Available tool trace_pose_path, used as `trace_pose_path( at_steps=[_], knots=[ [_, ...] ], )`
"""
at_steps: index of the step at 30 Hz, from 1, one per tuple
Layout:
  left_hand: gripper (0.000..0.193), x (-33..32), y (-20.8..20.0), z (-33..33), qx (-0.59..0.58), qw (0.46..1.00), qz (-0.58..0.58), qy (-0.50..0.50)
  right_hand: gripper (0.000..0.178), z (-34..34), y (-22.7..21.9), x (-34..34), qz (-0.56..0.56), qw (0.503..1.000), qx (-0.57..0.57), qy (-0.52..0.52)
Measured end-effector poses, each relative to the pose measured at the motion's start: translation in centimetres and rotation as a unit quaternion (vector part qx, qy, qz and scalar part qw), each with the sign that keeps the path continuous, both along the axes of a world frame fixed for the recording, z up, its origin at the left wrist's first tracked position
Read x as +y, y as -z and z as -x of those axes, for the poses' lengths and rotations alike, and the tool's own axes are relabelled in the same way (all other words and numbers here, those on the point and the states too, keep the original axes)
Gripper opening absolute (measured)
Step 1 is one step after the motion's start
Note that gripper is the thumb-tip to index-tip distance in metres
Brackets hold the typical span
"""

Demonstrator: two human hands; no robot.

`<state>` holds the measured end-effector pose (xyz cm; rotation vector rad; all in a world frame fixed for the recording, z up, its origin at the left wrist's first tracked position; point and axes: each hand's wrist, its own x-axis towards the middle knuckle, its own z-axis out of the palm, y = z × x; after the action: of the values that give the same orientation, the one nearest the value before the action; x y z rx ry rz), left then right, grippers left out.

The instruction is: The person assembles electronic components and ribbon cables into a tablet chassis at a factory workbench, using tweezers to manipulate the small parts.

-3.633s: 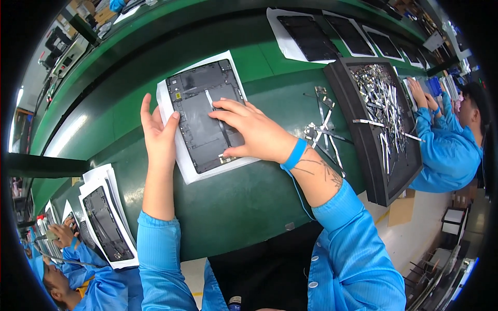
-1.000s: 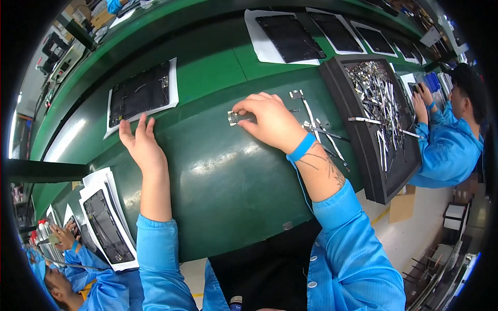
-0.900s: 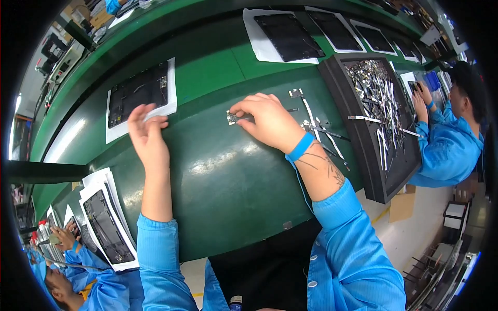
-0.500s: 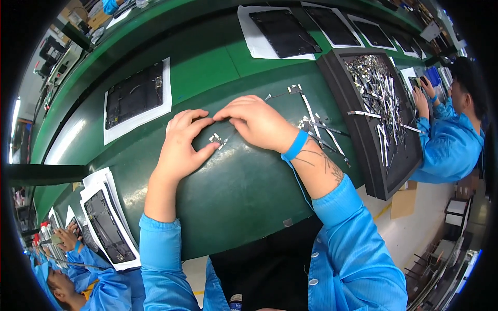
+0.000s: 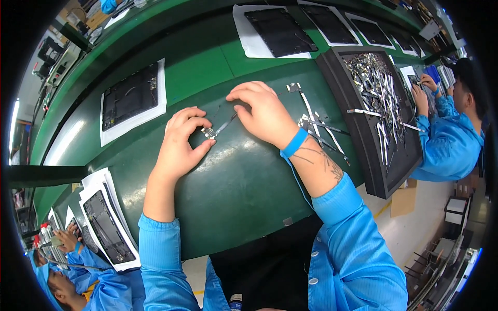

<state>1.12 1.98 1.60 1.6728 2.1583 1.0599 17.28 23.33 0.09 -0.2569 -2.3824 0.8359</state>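
Note:
My left hand [image 5: 181,139] pinches a small circuit board [image 5: 209,133] between thumb and index finger. A thin flat ribbon cable [image 5: 225,125] runs from that board up toward the right thumb. Close by, my right hand [image 5: 262,113] arches over the bench with thumb and index finger apart; nothing shows between their tips. The cable's far end lies near this thumb, and whether they touch is hard to tell. Just beyond the right hand lies another small board [image 5: 293,87] with a white strip, and several ribbon cables [image 5: 322,128] lie in a loose bunch.
A black tray [image 5: 358,140] heaped with ribbon cables stands at the right. Black panels on white sheets lie on the bench at left [image 5: 129,98], lower left [image 5: 109,225] and along the raised far ledge [image 5: 280,32]. Co-workers sit at right [image 5: 446,124] and lower left [image 5: 78,280].
My right thumb and index finger have parted, and that hand has shifted slightly right and up. The left finger and thumb have closed on the small board, which has turned.

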Motion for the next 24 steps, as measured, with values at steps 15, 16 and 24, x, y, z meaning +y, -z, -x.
trace_pose_path(
  at_steps=[15, 16, 24],
  knots=[
    [0.034, 0.2, 0.7, -0.1, 0.08, 0.996, -0.014, -0.029, 0.039, -0.4, 0.1, 0.1, -0.025, 0.996, -0.067, 0.055],
    [0.034, 0.2, 0.7, 0.0, 0.081, 0.996, -0.016, -0.028, 0.04, -0.4, 0.1, 0.1, -0.022, 0.996, -0.07, 0.054],
    [0.028, 0.2, 1.3, 0.6, 0.032, 0.998, -0.034, -0.043, 0.053, -0.4, 0.2, 0.0, -0.026, 0.994, -0.079, 0.069]
  ],
)
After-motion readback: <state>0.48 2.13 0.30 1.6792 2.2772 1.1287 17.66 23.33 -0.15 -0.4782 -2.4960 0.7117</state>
